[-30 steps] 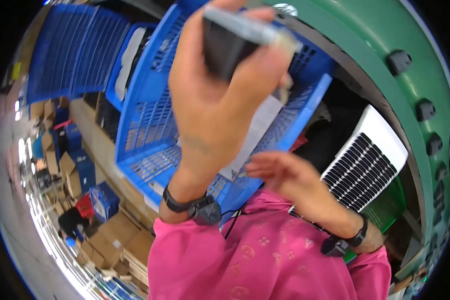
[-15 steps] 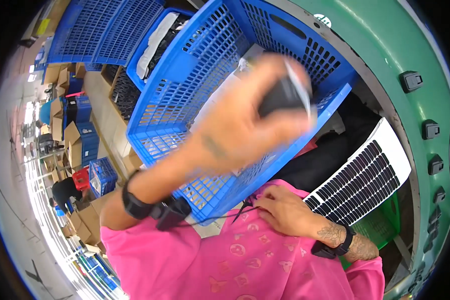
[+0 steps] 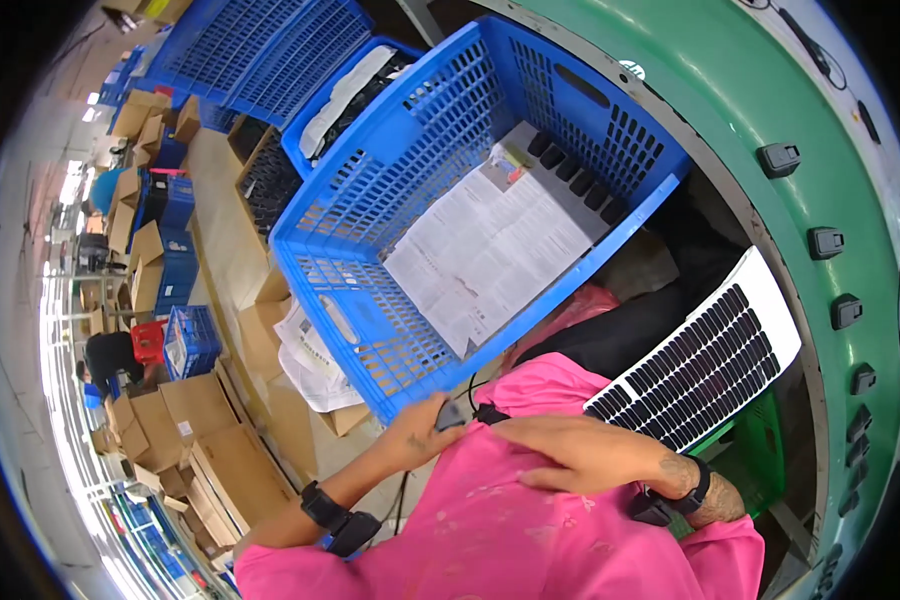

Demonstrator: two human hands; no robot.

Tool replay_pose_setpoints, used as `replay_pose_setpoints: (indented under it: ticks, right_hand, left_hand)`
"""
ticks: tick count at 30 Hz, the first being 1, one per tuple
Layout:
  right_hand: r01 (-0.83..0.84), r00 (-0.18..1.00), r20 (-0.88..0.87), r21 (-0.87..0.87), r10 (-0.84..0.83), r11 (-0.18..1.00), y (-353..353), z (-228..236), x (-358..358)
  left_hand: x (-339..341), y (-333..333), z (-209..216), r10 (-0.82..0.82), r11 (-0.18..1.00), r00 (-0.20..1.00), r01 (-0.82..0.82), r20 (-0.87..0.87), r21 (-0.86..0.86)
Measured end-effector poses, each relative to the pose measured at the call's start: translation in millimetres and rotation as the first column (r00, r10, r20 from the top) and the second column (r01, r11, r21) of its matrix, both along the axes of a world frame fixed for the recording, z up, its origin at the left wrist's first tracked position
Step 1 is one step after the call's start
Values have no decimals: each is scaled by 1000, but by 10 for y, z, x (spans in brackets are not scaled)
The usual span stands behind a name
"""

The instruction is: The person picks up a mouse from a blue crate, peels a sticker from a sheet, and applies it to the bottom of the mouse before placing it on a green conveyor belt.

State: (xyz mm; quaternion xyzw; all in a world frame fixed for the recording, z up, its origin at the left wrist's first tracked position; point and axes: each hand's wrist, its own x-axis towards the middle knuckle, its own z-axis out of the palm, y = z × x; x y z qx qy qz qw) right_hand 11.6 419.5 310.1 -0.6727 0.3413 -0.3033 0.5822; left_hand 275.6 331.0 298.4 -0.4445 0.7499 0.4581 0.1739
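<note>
Left hand (image 3: 415, 437) has dropped from above the blue crate (image 3: 390, 230) to the chest, fingers clenched on a small dark device (image 3: 449, 416); right hand (image 3: 580, 452) rests flat, holding nothing.

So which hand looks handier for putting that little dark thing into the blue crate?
Probably the left hand: it holds the dark thing right beside the blue crate. The right hand lies flat on the pink shirt.
</note>
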Motion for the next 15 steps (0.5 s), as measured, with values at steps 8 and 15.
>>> replay_pose_setpoints:
  ticks: [8, 15]
  right_hand:
    - [295, 937, -206, 42, -281, 955, 103, 320, -479]
    - [620, 782, -122, 61, -611, 782, 104, 425, -892]
  left_hand:
    - [1677, 888, -889, -325, 753, 942, 308, -78, 581]
    - [838, 97, -286, 193, 593, 970, -236, 149, 769]
